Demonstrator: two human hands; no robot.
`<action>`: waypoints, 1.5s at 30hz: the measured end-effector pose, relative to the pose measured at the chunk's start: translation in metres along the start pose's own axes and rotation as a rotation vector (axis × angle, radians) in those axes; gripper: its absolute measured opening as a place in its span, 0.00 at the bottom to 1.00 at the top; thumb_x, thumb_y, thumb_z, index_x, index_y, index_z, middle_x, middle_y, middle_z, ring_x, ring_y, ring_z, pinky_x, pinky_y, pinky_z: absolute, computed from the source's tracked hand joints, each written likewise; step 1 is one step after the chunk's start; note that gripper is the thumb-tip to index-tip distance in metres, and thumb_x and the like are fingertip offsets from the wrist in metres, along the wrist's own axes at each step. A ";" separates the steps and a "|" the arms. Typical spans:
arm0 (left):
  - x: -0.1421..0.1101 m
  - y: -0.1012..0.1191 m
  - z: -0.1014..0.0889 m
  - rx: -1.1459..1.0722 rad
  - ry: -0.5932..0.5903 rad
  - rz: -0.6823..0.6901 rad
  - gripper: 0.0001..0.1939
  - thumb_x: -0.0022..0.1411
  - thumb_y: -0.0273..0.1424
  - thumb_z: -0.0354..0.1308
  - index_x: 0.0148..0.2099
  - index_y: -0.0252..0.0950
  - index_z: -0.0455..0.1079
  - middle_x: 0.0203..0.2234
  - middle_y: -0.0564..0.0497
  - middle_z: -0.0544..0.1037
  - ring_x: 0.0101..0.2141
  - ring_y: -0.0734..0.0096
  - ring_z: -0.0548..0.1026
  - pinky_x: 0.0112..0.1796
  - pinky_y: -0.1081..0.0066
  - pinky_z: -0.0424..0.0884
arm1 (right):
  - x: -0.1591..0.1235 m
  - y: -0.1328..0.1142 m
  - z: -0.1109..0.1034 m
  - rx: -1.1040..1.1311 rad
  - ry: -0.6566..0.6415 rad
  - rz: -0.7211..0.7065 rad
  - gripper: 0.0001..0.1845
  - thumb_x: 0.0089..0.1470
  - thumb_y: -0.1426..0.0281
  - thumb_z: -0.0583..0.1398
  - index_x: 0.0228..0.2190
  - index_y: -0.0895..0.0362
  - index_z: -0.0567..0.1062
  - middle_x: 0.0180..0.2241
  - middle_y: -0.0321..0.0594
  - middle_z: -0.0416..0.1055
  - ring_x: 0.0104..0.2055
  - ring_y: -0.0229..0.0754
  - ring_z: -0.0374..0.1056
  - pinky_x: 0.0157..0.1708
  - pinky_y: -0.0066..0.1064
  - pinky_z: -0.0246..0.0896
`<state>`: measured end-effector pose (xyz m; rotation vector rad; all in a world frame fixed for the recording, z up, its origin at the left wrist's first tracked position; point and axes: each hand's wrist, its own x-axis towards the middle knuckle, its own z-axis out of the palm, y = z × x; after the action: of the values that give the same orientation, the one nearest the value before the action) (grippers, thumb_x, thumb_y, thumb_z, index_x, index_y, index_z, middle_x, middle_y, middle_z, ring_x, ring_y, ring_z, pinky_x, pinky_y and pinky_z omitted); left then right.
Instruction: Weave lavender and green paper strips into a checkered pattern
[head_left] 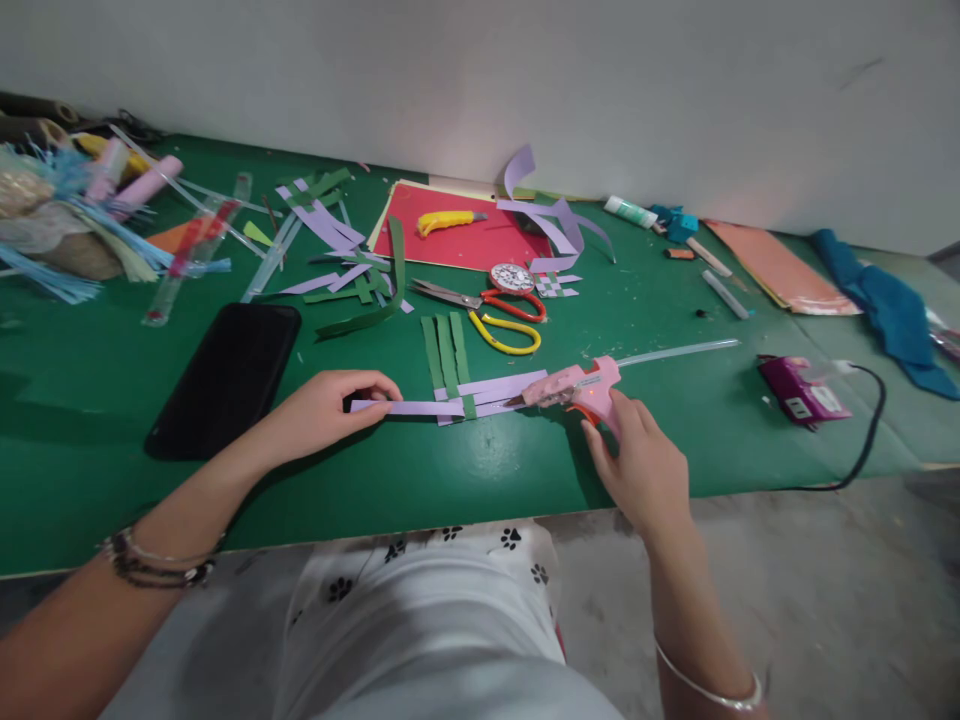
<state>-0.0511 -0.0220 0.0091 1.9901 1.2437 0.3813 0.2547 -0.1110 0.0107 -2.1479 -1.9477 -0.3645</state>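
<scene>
My left hand pinches the left end of a purple paper strip. That strip runs to the right into a small weave of purple strips and green paper strips lying on the table. In my right hand is a pink glue gun, gripped by its handle with the fingers near the orange trigger. Its nozzle points left and meets the purple strips at the right of the weave, where a shiny line shows. A clear glue stick juts from the gun's back.
Behind the weave lie scissors with red and yellow handles, a round dial and a yellow cutter on red paper. A black phone-like slab is beside my left arm. A purple box with a black cable stands right.
</scene>
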 end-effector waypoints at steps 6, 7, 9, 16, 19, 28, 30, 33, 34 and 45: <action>0.000 -0.002 0.000 0.009 -0.007 0.000 0.16 0.53 0.43 0.50 0.33 0.37 0.72 0.27 0.52 0.75 0.28 0.71 0.70 0.29 0.77 0.64 | 0.001 0.006 -0.002 -0.006 -0.007 0.015 0.20 0.55 0.59 0.47 0.43 0.58 0.66 0.36 0.46 0.71 0.29 0.42 0.67 0.18 0.27 0.52; 0.000 -0.002 0.000 0.008 -0.010 0.002 0.16 0.53 0.42 0.50 0.33 0.37 0.72 0.27 0.52 0.75 0.27 0.71 0.70 0.29 0.77 0.64 | 0.001 0.008 -0.002 -0.012 -0.008 0.017 0.20 0.55 0.59 0.47 0.43 0.58 0.66 0.36 0.46 0.71 0.29 0.43 0.67 0.18 0.28 0.52; 0.000 -0.001 0.000 0.005 -0.008 0.005 0.15 0.53 0.42 0.50 0.33 0.37 0.72 0.27 0.52 0.75 0.27 0.71 0.70 0.29 0.77 0.64 | 0.001 0.010 -0.003 -0.024 -0.007 0.020 0.21 0.55 0.59 0.47 0.43 0.58 0.67 0.36 0.46 0.71 0.29 0.43 0.67 0.18 0.28 0.52; 0.001 0.000 -0.001 0.015 -0.014 0.005 0.15 0.53 0.41 0.50 0.33 0.37 0.72 0.27 0.52 0.75 0.27 0.71 0.69 0.30 0.76 0.65 | 0.002 0.018 -0.003 -0.052 -0.002 0.053 0.20 0.55 0.60 0.47 0.44 0.57 0.67 0.35 0.45 0.70 0.28 0.42 0.65 0.17 0.27 0.49; 0.001 -0.001 0.000 0.006 -0.010 0.000 0.14 0.53 0.41 0.50 0.33 0.38 0.72 0.26 0.52 0.75 0.27 0.71 0.69 0.29 0.76 0.65 | 0.002 0.022 -0.003 -0.061 0.009 0.056 0.21 0.55 0.59 0.47 0.44 0.57 0.67 0.35 0.45 0.70 0.28 0.42 0.65 0.17 0.27 0.48; 0.001 0.000 0.000 -0.003 -0.003 -0.003 0.16 0.52 0.42 0.50 0.32 0.37 0.71 0.25 0.53 0.73 0.26 0.71 0.69 0.28 0.77 0.64 | 0.002 0.032 -0.004 -0.080 0.003 0.105 0.21 0.54 0.59 0.48 0.44 0.58 0.67 0.36 0.45 0.70 0.28 0.43 0.65 0.17 0.28 0.47; 0.001 0.000 0.000 -0.001 -0.008 -0.001 0.16 0.53 0.42 0.49 0.32 0.37 0.71 0.25 0.53 0.73 0.26 0.72 0.69 0.28 0.76 0.63 | 0.002 0.033 -0.005 -0.082 0.004 0.107 0.21 0.54 0.59 0.48 0.44 0.58 0.67 0.36 0.46 0.70 0.28 0.43 0.65 0.17 0.28 0.47; 0.001 0.000 0.000 -0.002 -0.010 0.003 0.16 0.53 0.42 0.49 0.33 0.36 0.71 0.25 0.53 0.73 0.26 0.72 0.69 0.28 0.76 0.63 | 0.002 0.034 -0.006 -0.092 0.000 0.121 0.21 0.54 0.59 0.48 0.44 0.58 0.67 0.35 0.46 0.70 0.28 0.44 0.66 0.17 0.28 0.46; 0.001 0.000 0.000 -0.002 -0.011 0.004 0.16 0.53 0.42 0.50 0.33 0.36 0.71 0.25 0.53 0.73 0.27 0.72 0.69 0.28 0.76 0.63 | 0.002 0.034 -0.006 -0.095 -0.002 0.128 0.21 0.54 0.59 0.48 0.44 0.58 0.67 0.36 0.46 0.70 0.28 0.44 0.66 0.17 0.28 0.45; -0.003 0.007 0.001 -0.010 0.052 0.009 0.16 0.53 0.42 0.49 0.36 0.37 0.69 0.24 0.53 0.72 0.26 0.72 0.68 0.27 0.77 0.63 | 0.014 0.066 -0.004 0.119 0.053 0.279 0.18 0.48 0.55 0.50 0.30 0.57 0.67 0.24 0.42 0.66 0.26 0.43 0.60 0.23 0.31 0.51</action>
<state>-0.0477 -0.0262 0.0140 1.9888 1.2631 0.4460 0.3217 -0.1057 0.0192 -2.2649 -1.5704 -0.2457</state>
